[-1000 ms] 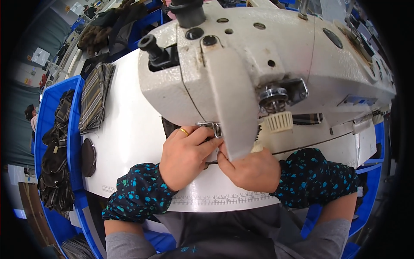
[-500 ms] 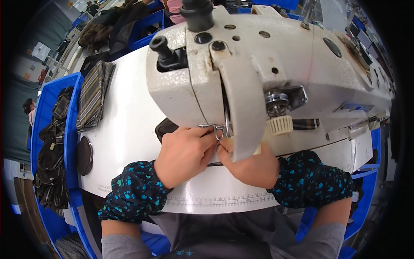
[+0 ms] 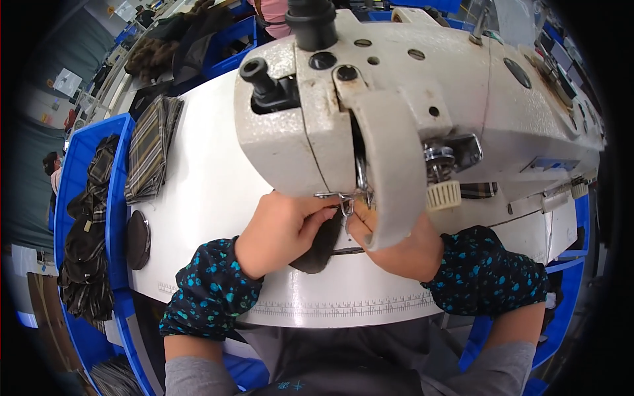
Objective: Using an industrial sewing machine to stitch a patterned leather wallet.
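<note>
A sewing machine (image 3: 383, 86) with a pale, worn head stands over the white table. At its presser foot (image 3: 347, 204), my left hand (image 3: 281, 228) pinches the edge of a dark fabric piece (image 3: 316, 249) between thumb and forefinger. The piece has a rounded end and lies toward me on the tabletop, beside the left palm. My right hand (image 3: 409, 247) is on the other side of the presser foot with its fingers curled together. The machine's pale curved guard (image 3: 394, 165) covers part of those fingers, so what they grip cannot be made out.
On the left, a blue bin (image 3: 119, 191) holds dark and plaid caps (image 3: 84, 244). Folded plaid cloth (image 3: 153, 148) and a dark oval piece (image 3: 139, 239) lie beside it. A printed ruler (image 3: 343, 307) follows the table's near edge. Another blue bin (image 3: 561, 310) stands at right.
The dark fabric piece, earlier poking out beyond my left hand, now shows on its near side. My left thumb has spread back from the right hand's fingers. The view has shifted slightly.
</note>
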`<state>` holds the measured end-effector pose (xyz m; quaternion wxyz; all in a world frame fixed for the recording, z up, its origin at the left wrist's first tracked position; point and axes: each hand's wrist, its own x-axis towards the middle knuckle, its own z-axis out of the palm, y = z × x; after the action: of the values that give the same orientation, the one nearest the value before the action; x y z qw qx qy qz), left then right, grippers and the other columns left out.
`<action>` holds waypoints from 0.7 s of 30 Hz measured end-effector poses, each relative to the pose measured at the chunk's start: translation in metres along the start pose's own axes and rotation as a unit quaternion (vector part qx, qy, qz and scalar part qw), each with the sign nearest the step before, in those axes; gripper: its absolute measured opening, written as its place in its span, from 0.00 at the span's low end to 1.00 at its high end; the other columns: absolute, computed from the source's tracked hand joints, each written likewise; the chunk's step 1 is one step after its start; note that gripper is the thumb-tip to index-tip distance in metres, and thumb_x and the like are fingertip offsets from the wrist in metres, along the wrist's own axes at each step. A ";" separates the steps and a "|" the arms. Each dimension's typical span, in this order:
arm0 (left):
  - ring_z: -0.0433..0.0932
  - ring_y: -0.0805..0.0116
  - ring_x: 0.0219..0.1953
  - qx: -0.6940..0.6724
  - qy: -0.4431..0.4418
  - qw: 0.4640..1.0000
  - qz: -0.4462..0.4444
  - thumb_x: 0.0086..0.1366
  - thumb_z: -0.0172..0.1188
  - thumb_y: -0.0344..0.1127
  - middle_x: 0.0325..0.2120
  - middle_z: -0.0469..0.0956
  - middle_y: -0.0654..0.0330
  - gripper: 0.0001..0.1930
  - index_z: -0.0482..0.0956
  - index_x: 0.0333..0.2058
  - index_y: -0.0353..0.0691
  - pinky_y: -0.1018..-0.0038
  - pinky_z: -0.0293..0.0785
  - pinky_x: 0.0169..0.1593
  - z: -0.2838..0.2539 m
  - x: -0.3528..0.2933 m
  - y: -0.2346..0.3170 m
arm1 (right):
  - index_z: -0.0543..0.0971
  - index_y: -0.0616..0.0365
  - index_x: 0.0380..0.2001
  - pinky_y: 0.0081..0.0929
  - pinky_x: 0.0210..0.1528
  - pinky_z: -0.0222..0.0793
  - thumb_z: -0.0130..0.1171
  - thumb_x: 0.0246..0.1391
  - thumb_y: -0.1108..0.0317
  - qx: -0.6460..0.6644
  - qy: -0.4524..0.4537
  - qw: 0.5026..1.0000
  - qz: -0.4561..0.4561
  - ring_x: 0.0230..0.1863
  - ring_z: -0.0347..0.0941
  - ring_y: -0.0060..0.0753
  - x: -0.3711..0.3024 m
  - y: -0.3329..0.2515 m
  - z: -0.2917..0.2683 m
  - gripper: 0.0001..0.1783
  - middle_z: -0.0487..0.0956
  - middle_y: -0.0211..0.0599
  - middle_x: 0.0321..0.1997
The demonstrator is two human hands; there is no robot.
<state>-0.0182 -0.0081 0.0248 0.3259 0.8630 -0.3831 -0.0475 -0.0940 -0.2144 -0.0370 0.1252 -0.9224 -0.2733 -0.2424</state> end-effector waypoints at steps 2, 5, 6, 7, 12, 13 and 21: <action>0.82 0.45 0.34 -0.097 -0.005 0.995 -0.014 0.59 0.64 0.26 0.32 0.83 0.46 0.10 0.86 0.41 0.39 0.62 0.79 0.39 -0.001 0.000 -0.010 | 0.84 0.48 0.40 0.34 0.18 0.65 0.63 0.48 0.70 0.017 0.013 1.000 0.000 0.16 0.72 0.36 -0.003 0.003 0.007 0.14 0.74 0.30 0.19; 0.82 0.46 0.33 -0.057 -0.005 0.998 -0.002 0.59 0.63 0.25 0.31 0.83 0.48 0.11 0.86 0.42 0.39 0.62 0.79 0.38 0.003 -0.001 -0.007 | 0.84 0.49 0.41 0.33 0.18 0.64 0.62 0.47 0.70 0.013 0.012 1.000 -0.009 0.15 0.70 0.34 -0.005 0.003 0.010 0.15 0.71 0.28 0.17; 0.82 0.46 0.32 -0.009 -0.005 1.000 0.013 0.60 0.63 0.26 0.30 0.83 0.49 0.11 0.85 0.42 0.39 0.62 0.79 0.37 0.004 -0.001 -0.005 | 0.84 0.52 0.42 0.32 0.18 0.63 0.62 0.47 0.69 -0.009 -0.002 1.000 -0.018 0.14 0.69 0.32 -0.006 0.002 0.009 0.15 0.70 0.27 0.17; 0.82 0.46 0.32 -0.009 -0.005 1.000 0.013 0.60 0.63 0.26 0.30 0.83 0.49 0.11 0.85 0.42 0.39 0.62 0.79 0.37 0.006 -0.003 -0.006 | 0.84 0.52 0.42 0.32 0.18 0.63 0.62 0.47 0.69 -0.009 -0.002 1.000 -0.018 0.14 0.69 0.32 -0.005 -0.003 0.004 0.15 0.70 0.27 0.17; 0.82 0.52 0.35 0.164 -0.004 0.985 0.044 0.57 0.61 0.28 0.34 0.83 0.58 0.16 0.85 0.45 0.44 0.61 0.77 0.38 0.008 -0.013 0.010 | 0.82 0.62 0.39 0.24 0.19 0.60 0.58 0.47 0.67 -0.038 -0.001 0.995 -0.094 0.17 0.69 0.25 0.001 -0.016 -0.022 0.15 0.70 0.28 0.19; 0.82 0.52 0.35 0.162 -0.004 0.986 0.043 0.57 0.61 0.28 0.34 0.83 0.58 0.16 0.85 0.45 0.44 0.61 0.77 0.38 0.007 -0.012 0.012 | 0.82 0.62 0.39 0.24 0.19 0.60 0.58 0.47 0.67 -0.038 -0.004 0.995 -0.094 0.17 0.69 0.25 0.001 -0.015 -0.022 0.15 0.70 0.28 0.19; 0.81 0.48 0.40 0.085 -0.044 0.989 0.108 0.53 0.65 0.26 0.37 0.83 0.52 0.16 0.85 0.42 0.39 0.58 0.75 0.48 -0.008 0.004 -0.005 | 0.83 0.60 0.38 0.24 0.21 0.61 0.59 0.46 0.66 -0.067 0.018 0.995 -0.075 0.20 0.70 0.25 0.002 -0.016 -0.016 0.16 0.74 0.26 0.26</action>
<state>-0.0092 -0.0045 0.0283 0.2372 0.8382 -0.4908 -0.0167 -0.1077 -0.2068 -0.0212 0.0496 -0.9009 -0.3229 -0.2856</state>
